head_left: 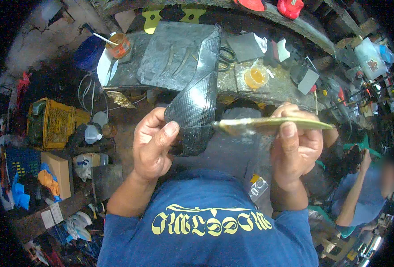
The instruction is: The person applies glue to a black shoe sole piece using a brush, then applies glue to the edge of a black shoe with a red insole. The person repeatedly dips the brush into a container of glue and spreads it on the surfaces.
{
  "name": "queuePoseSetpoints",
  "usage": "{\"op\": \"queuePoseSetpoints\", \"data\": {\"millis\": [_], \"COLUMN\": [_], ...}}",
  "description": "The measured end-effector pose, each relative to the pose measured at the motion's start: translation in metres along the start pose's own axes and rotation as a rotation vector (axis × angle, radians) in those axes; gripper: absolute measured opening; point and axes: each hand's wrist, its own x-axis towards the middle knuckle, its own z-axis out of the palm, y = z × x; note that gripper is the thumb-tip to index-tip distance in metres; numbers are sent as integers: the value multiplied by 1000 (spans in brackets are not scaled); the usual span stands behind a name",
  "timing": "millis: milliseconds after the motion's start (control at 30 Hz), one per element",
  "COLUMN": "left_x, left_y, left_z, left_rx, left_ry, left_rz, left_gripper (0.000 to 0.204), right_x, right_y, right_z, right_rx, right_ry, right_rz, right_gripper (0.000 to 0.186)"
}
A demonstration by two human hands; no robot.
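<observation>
My left hand (152,144) grips a black, shiny, woven-textured sheet piece (194,100) with a curved, folded-looking form, thumb on its near side. The piece stands tall in front of me and overlaps the workbench behind. In my right hand (297,149) is a flat yellowish-green brush (250,123), pinched between thumb and fingers. Its blurred tip points left and meets, or nearly meets, the right edge of the black piece; actual contact I cannot tell.
On the bench lie a dark flat board (154,55), black-handled scissors (226,58), a clear cup of amber liquid (256,77) and an orange-labelled jar (119,46) with a white stick. A yellow crate (54,124) stands left. Another person (359,191) is at right.
</observation>
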Motion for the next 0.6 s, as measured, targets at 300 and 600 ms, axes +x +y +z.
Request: {"op": "queuePoseSetpoints", "data": {"millis": [300, 600], "left_x": [-8, 4], "left_y": [2, 8], "left_z": [-6, -16], "left_rx": [59, -167], "left_ry": [-93, -155], "left_rz": [25, -55], "left_gripper": [22, 72], "right_x": [4, 51], "right_y": [5, 63], "right_z": [-1, -69], "right_rx": [-146, -591], "right_ry": [127, 270], "right_rz": [84, 81], "right_gripper": [24, 26]}}
